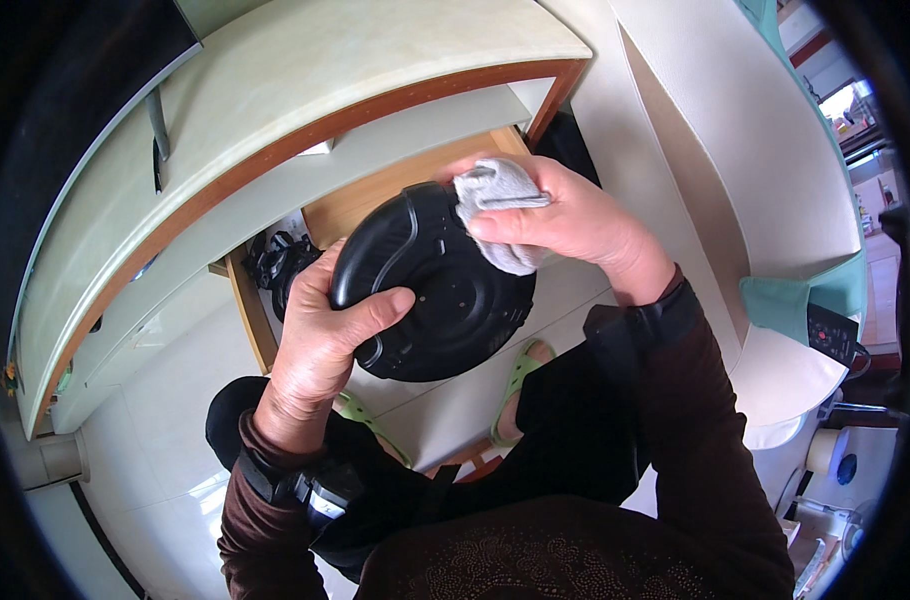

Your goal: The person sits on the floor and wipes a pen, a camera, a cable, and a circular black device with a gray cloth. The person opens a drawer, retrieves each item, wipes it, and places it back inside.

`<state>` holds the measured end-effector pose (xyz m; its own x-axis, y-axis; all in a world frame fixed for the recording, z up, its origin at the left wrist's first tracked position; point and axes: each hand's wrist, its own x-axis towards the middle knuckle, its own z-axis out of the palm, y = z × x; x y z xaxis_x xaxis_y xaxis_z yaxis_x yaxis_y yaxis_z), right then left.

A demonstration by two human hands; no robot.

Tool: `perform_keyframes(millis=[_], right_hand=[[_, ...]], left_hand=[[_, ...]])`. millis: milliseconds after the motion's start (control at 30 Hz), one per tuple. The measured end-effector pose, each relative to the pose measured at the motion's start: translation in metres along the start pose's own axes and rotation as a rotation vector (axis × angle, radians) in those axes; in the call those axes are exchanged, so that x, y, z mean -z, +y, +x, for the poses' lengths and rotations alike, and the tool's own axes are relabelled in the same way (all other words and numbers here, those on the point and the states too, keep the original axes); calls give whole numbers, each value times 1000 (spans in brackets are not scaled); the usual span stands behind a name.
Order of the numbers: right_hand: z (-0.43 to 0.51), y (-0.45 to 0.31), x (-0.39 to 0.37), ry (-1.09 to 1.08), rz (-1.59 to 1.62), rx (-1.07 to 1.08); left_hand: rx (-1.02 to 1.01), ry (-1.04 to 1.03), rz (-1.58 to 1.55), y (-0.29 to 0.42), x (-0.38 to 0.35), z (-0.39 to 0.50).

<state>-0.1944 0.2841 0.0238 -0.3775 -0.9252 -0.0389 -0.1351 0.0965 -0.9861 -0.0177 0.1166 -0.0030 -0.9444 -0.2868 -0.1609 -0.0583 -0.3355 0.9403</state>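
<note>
My left hand (326, 330) grips a round black plastic object (455, 315) by its left edge, thumb across its face. The object is tilted and has a raised ring in its middle and a curved seam on its left side; I cannot tell exactly what it is. In my right hand (575, 214) is a folded light grey cloth (501, 214), pressed to the object's upper right edge. The right fingertips behind the cloth are blurred and partly hidden.
Behind the object, a wooden drawer (384, 196) stands pulled out, with black cables (281, 259) inside. A cream-topped cabinet (365, 52) curves above it. At right is a pale sofa (755, 127) with a green pocket holding a remote (832, 334). Green clogs (516, 382) rest on the tiled floor.
</note>
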Motion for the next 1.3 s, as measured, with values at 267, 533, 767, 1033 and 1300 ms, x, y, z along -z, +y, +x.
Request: perform_keyframes(millis=[267,533,767,1033,1300], right_hand=[[-3,5,-8,68,-10,-14],[2,-4,-18,195,-156,-3],[13,20,-14,190,190,-164],[2,2,-34,41,-548,293],[14,7,-49,228,-676,95]], left_hand=[[85,-44,67,-1,-9,-4],[0,-75,223,-5,-18,-6],[-201,-236,506,-8,-17,-6],[38,-72,230,-5,-8,6],[20,-37,454,-9,-19,1]])
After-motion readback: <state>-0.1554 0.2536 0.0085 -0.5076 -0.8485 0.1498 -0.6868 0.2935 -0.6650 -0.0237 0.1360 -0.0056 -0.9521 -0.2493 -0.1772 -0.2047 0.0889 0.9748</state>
